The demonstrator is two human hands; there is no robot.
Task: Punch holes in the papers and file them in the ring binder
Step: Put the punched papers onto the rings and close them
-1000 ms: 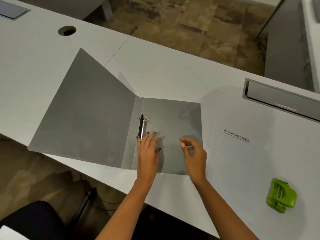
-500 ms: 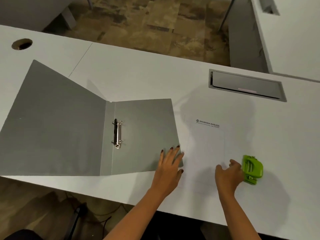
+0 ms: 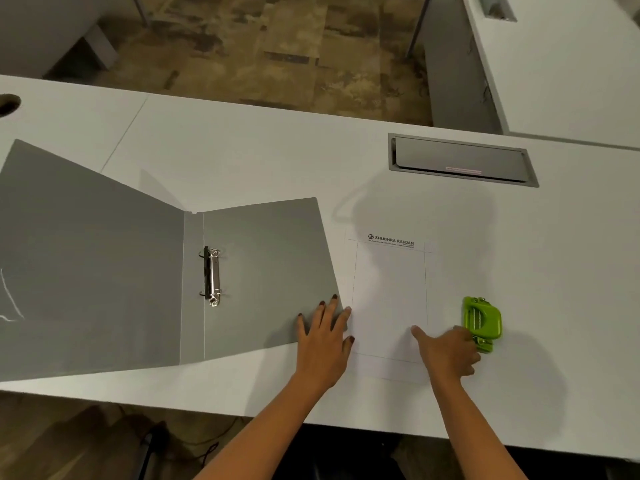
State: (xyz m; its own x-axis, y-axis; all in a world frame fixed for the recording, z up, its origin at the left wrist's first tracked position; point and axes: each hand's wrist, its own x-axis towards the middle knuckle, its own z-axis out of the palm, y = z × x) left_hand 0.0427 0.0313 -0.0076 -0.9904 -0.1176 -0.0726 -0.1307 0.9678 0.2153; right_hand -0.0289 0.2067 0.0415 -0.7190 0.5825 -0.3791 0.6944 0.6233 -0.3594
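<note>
A grey ring binder (image 3: 138,271) lies open on the white desk, its metal ring mechanism (image 3: 212,276) near the spine. To its right lies a white paper (image 3: 389,292) with a printed letterhead at the top. A small green hole punch (image 3: 482,320) sits just right of the paper. My left hand (image 3: 323,336) rests flat, fingers spread, on the binder's lower right corner at the paper's left edge. My right hand (image 3: 448,349) lies on the paper's lower right part, its fingers touching the punch's near end; whether they grip the punch is unclear.
A grey cable-tray flap (image 3: 460,161) is set into the desk (image 3: 259,150) behind the paper. A round cable hole (image 3: 7,105) is at the far left. Another white desk (image 3: 571,71) stands at the back right. The desk's front edge runs just below my wrists.
My hands left the binder's rings and moved right: the left one to the binder's corner, the right one across the paper to the green punch. The view shifted right.
</note>
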